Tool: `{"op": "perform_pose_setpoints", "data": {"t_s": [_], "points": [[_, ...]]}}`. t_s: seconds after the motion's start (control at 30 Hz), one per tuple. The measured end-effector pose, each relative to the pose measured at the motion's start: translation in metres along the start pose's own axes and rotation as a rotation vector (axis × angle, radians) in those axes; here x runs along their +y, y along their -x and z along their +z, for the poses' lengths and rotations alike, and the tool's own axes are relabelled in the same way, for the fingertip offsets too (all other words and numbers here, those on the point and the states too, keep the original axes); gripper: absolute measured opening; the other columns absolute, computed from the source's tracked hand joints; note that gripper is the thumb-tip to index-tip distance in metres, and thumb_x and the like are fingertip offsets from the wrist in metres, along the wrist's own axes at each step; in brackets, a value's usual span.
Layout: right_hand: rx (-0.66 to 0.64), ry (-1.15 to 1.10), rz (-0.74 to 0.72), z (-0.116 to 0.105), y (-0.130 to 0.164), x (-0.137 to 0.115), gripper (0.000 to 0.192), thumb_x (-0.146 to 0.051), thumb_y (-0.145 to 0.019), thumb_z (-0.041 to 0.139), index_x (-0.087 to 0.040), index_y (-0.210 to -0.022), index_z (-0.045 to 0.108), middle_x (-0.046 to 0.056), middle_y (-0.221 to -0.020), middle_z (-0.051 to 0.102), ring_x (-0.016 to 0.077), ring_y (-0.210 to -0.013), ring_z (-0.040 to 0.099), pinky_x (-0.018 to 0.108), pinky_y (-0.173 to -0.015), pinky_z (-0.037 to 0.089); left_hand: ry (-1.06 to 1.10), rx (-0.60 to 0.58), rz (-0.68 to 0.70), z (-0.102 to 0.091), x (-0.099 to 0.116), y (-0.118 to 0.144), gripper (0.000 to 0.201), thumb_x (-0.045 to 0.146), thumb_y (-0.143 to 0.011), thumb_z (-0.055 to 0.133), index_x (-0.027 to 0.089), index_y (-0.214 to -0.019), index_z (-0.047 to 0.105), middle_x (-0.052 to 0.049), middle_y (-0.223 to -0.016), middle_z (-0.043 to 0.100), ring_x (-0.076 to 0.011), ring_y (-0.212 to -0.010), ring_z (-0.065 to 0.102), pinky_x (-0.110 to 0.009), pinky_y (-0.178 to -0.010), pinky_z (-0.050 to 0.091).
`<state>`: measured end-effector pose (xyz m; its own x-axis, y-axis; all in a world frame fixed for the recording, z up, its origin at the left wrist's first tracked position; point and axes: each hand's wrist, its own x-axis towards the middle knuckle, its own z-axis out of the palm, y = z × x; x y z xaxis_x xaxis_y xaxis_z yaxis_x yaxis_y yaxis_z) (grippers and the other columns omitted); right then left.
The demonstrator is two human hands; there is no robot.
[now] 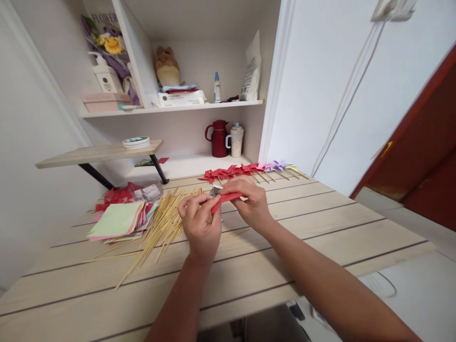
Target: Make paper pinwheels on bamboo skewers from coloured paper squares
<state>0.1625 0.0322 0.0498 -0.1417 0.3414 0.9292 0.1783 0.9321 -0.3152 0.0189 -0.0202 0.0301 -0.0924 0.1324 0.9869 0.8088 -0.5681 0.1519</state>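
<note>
Two bare hands hold a small piece of red paper [226, 199] in the air above the middle of a pale, wood-plank bench [320, 228]. The paper is a plain, bright red and shows as a narrow strip, apparently folded or seen nearly edge-on, slanting upward from left to right. Fingers cover parts of it, so its full shape is hidden. The left hand [202, 225] has its grip pinched on the lower end; the right hand [252, 202] has its grip pinched on the upper end. A small grey object [214, 191] shows just beyond the fingertips, too obscured to identify.

To the left lies a loose spread of thin yellowish sticks [160, 228], then a stack of square coloured sheets [116, 219], pale green on top. Behind the hands, along the bench's far edge, runs a row of folded paper shapes [245, 169] on sticks: mostly red, then pink, lavender and yellow toward the right.
</note>
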Motion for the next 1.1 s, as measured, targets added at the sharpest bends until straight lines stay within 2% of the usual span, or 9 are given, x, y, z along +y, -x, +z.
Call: {"op": "perform_pose_setpoints", "data": {"t_s": [0.2,0.4,0.53,0.83,1.1], "points": [[-0.014,0.034,0.035,0.0018,0.0008,0.0003,0.013,-0.016,-0.091,0.067,-0.027,-0.087,0.074,0.003,-0.088,0.077,0.0231,-0.089,0.069,0.044,-0.086,0.051,-0.036,-0.016,-0.036,-0.0007,0.0009,0.0005,0.015,0.014,-0.089,0.071,0.023,-0.100,0.075,-0.004,-0.092,0.069,-0.0193,-0.089,0.065,-0.040,-0.090,0.049],[-0.112,-0.089,0.160,0.0031,0.0025,0.0020,0.012,-0.014,-0.087,0.068,-0.025,-0.088,0.073,0.003,-0.088,0.076,0.0222,-0.087,0.067,0.040,-0.082,0.051,-0.028,0.000,-0.116,-0.0007,-0.0006,-0.0007,0.008,0.019,-0.093,0.068,0.023,-0.095,0.074,-0.004,-0.090,0.069,-0.0193,-0.089,0.065,-0.038,-0.087,0.048],[-0.139,-0.152,0.188,0.0034,0.0030,0.0031,0.012,-0.013,-0.085,0.069,-0.024,-0.090,0.073,0.003,-0.088,0.075,0.0214,-0.086,0.067,0.038,-0.079,0.052,-0.035,0.000,-0.129,-0.0006,-0.0010,-0.0013,0.007,0.022,-0.094,0.067,0.023,-0.093,0.074,-0.004,-0.090,0.068,-0.0193,-0.087,0.065,-0.037,-0.086,0.048],[-0.072,-0.083,0.071,0.0021,0.0024,0.0042,0.012,-0.017,-0.091,0.069,-0.026,-0.087,0.075,0.003,-0.086,0.076,0.0221,-0.086,0.069,0.041,-0.083,0.051,0.028,-0.004,-0.122,0.0007,0.0010,0.0009,0.014,0.013,-0.090,0.069,0.024,-0.096,0.075,-0.003,-0.091,0.069,-0.0183,-0.087,0.065,-0.038,-0.086,0.048],[-0.039,0.021,0.005,0.0034,0.0035,0.0028,0.013,-0.016,-0.091,0.067,-0.026,-0.089,0.074,0.004,-0.088,0.076,0.0232,-0.089,0.068,0.043,-0.086,0.050,0.039,0.002,-0.102,0.0007,0.0047,0.0007,0.008,0.014,-0.090,0.071,0.021,-0.094,0.073,-0.004,-0.090,0.068,-0.0185,-0.087,0.064,-0.036,-0.082,0.048]]}}
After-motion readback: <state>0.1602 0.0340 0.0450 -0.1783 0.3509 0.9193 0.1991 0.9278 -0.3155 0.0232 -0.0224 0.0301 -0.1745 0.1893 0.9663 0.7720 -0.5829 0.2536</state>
